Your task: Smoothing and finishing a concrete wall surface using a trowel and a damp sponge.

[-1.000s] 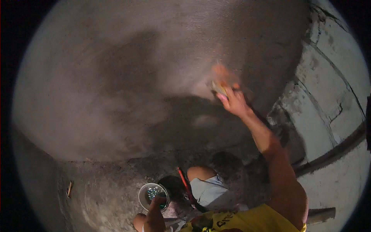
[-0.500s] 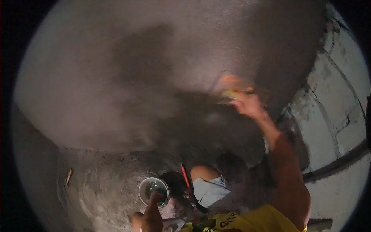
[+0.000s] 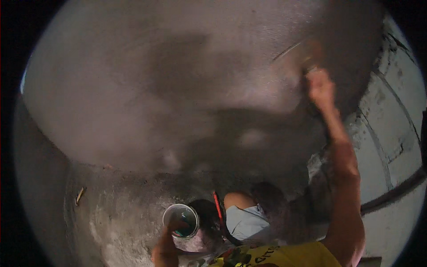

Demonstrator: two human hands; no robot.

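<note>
My right hand (image 3: 321, 85) is raised against the grey, damp-looking plastered wall (image 3: 111, 89), closed round a flat, trowel-like tool (image 3: 312, 60). Motion smears this tool; orange shows near its grip, and a thin straight edge extends left of it along the wall. Low in front of me, my left hand (image 3: 177, 226) reaches into a white-rimmed bucket (image 3: 170, 209) that appears to hold liquid. Its fingers look curled in the shade, with a bit of green-blue beside them that I cannot make out.
A red stick-like bar (image 3: 218, 205) leans between the bucket and my bent knee (image 3: 238, 200). A small yellowish strip (image 3: 80, 196) lies on the rough grey floor (image 3: 120, 213) at left. Pale blockwork (image 3: 378, 115) with dark joints borders the plaster at right.
My right hand and the tool have moved up and to the right across the wall, with the arm stretching out. My left hand remains at the bucket. The view has shifted slightly.
</note>
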